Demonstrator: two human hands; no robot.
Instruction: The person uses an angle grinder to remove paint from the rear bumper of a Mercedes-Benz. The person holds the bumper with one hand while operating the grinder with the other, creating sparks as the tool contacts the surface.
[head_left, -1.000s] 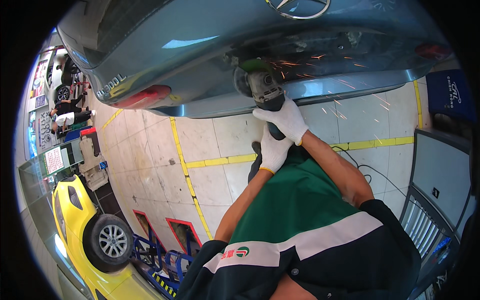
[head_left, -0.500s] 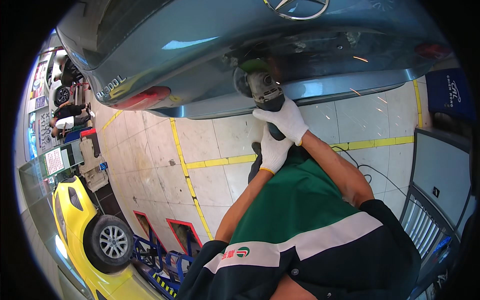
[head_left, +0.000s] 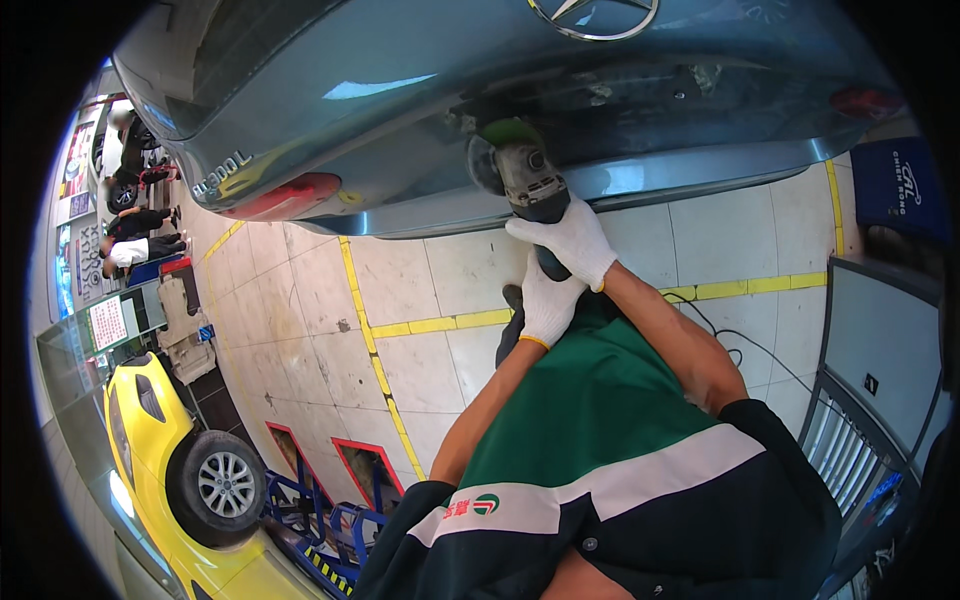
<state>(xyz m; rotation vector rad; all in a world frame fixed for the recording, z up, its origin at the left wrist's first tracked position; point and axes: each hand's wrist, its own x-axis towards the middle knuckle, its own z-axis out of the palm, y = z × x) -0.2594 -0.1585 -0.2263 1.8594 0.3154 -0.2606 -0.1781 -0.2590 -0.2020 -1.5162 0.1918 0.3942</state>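
Both my hands wear white work gloves and grip an angle grinder (head_left: 527, 178) with a grey metal head and a dark body. My right hand (head_left: 575, 240) wraps around the body just behind the head. Closer to me, my left hand (head_left: 550, 305) is closed around the rear end of the tool. The grinder's disc is held at the rear of a blue-grey car (head_left: 420, 130), above the bumper (head_left: 620, 180); whether it touches the metal cannot be made out. Pale scuffed patches mark the dark panel to the right of the disc.
A power cable (head_left: 745, 338) trails over the tiled floor (head_left: 430, 265) on the right, near a grey cabinet (head_left: 885, 350). A blue box (head_left: 900, 185) stands at far right. On the left are a yellow car (head_left: 150, 410), blue metal frames (head_left: 350, 520) and several people (head_left: 140, 235).
The orange sparks that flew to the right of the grinder are no longer visible. My hands and the grinder have barely moved. A person in the left background has come more into view.
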